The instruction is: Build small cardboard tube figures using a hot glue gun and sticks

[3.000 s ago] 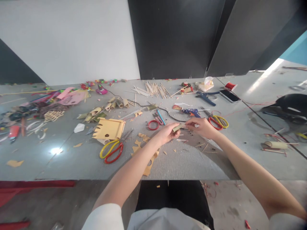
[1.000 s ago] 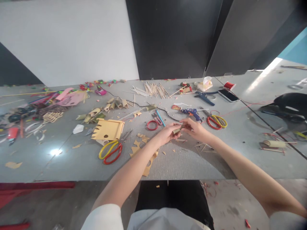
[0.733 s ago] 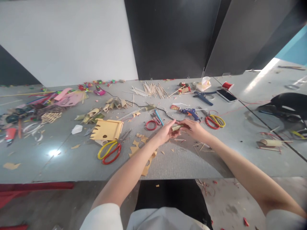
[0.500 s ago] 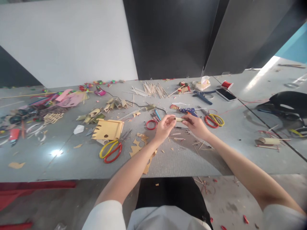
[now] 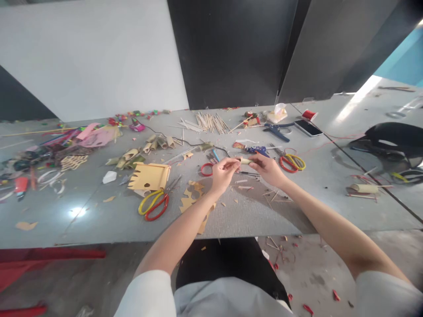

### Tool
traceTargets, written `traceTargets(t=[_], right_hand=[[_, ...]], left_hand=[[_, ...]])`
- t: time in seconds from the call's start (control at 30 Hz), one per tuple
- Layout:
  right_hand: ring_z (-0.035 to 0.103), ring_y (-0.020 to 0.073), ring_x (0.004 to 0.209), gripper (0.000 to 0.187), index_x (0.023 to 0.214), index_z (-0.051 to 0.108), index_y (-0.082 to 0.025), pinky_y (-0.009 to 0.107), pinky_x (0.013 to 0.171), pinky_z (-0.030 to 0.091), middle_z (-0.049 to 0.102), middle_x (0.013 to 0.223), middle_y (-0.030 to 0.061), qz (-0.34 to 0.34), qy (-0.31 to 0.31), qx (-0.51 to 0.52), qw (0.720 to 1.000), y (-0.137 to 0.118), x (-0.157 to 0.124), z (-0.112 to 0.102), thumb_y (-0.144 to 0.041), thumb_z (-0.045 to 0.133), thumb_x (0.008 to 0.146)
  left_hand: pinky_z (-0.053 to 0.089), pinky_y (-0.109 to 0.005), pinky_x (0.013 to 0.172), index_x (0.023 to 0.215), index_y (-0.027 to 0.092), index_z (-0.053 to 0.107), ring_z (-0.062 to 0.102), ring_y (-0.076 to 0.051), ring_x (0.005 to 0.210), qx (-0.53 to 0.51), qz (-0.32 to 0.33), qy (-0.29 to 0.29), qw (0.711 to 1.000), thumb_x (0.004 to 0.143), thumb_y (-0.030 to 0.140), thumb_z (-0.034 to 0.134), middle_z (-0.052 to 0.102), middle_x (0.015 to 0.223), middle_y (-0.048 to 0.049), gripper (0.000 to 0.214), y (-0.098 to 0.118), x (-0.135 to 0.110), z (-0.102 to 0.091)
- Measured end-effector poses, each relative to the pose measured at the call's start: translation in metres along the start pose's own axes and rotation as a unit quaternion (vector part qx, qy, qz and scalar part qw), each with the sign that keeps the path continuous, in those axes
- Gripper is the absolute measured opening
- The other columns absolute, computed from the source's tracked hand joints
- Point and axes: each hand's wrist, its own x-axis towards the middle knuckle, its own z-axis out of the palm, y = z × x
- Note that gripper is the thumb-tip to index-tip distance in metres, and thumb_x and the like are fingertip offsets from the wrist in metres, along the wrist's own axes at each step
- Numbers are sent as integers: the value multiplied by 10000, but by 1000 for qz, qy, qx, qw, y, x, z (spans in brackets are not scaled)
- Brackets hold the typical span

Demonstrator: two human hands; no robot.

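Between my two hands, just above the table, is a short pale bamboo tube (image 5: 245,161) lying crosswise. My left hand (image 5: 225,174) pinches its left end, where a small dark spot shows near the fingertips. My right hand (image 5: 268,169) grips the other end with thumb and fingers. Behind my right hand lies a blue glue gun (image 5: 257,151), partly hidden. A red tape ring (image 5: 207,169) rests beside my left hand. To the right of my right hand are scissors with red and yellow handles (image 5: 292,163). Thin sticks (image 5: 272,196) lie scattered below it.
A second pair of scissors (image 5: 153,204) lies by a notched yellow card piece (image 5: 150,177). Bamboo pieces (image 5: 130,156), a pile of sticks (image 5: 211,122), blue pliers (image 5: 277,131), a phone (image 5: 308,127) and a black bag (image 5: 390,136) are farther out. At right is a bamboo tube assembly (image 5: 365,188).
The view has shifted slightly. Both hands stay on the bamboo tube, with only small finger movement.
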Motion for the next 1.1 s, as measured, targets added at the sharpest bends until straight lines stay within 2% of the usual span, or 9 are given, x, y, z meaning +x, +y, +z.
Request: traceTargets(t=[0.13, 0.27, 0.43, 0.53, 0.63, 0.77, 0.87, 1.0, 1.1], right_hand=[[555, 167, 695, 397, 1130, 712, -192, 297, 662, 415, 672, 804, 20, 2, -16, -13, 1000, -2, 1, -1, -563, 591, 1056], [552, 163, 677, 393, 1110, 698, -186, 292, 654, 414, 702, 818, 33, -2, -46, -17, 999, -3, 1, 2, -557, 578, 1059], [602, 169, 709, 342, 1137, 683, -181, 281, 679, 437, 725, 851, 43, -23, -89, -23, 995, 1, -2, 15, -494, 561, 1072], [584, 161, 692, 306, 1082, 667, -181, 269, 668, 432, 705, 822, 40, -49, -104, -49, 992, 3, -5, 20, -458, 536, 1089], [636, 181, 789, 278, 1118, 662, -187, 277, 735, 465, 736, 938, 79, -89, -133, -78, 984, 2, -7, 21, -425, 518, 1109], [691, 213, 914, 267, 1248, 667, -208, 299, 815, 494, 756, 1100, 116, -123, -162, -136, 970, -2, -7, 16, -385, 519, 1115], [704, 219, 893, 299, 1281, 689, -212, 305, 798, 502, 765, 1070, 115, -131, -159, -173, 963, 0, -4, 10, -396, 521, 1115], [709, 249, 910, 309, 1193, 747, -209, 342, 825, 520, 781, 1048, 124, -119, -118, -215, 962, 15, 3, -4, -399, 519, 1105], [704, 263, 945, 328, 1082, 770, -206, 367, 873, 527, 782, 1017, 124, -133, -125, -212, 960, 30, 10, -12, -343, 473, 1101]], left_hand=[[584, -369, 891, 915, 202, 700, 760, -191, 883, -24, 25, 8, 999, 862, 542, 868, 828, 1054, -99, 383, 1, 4, 0], [504, -410, 1091, 929, 228, 617, 758, -221, 1090, -57, 9, -11, 998, 919, 557, 813, 828, 1059, -74, 383, -2, 7, 1], [520, -391, 982, 926, 243, 531, 753, -225, 989, -139, -67, -26, 988, 900, 628, 805, 772, 879, -20, 473, -8, 2, 11], [517, -366, 883, 902, 236, 504, 701, -194, 850, -163, -64, -40, 984, 920, 623, 791, 655, 736, 13, 482, -8, -1, 17], [482, -325, 782, 892, 237, 468, 578, -139, 698, -168, -48, -32, 984, 938, 609, 782, 513, 659, 60, 489, -9, -1, 18], [447, -295, 719, 921, 241, 449, 502, -114, 643, -155, -32, -20, 987, 947, 621, 762, 455, 654, 81, 493, -12, 3, 15], [441, -286, 702, 928, 245, 436, 492, -110, 628, -143, -23, -7, 989, 950, 643, 743, 457, 647, 86, 503, -14, 7, 10], [443, -278, 681, 918, 250, 419, 486, -107, 610, -121, -26, 31, 992, 974, 607, 733, 467, 643, 86, 479, -14, 13, 0], [433, -260, 657, 913, 251, 415, 482, -104, 599, -133, -36, 58, 989, 1000, 535, 736, 463, 638, 88, 438, -14, 18, -7]])
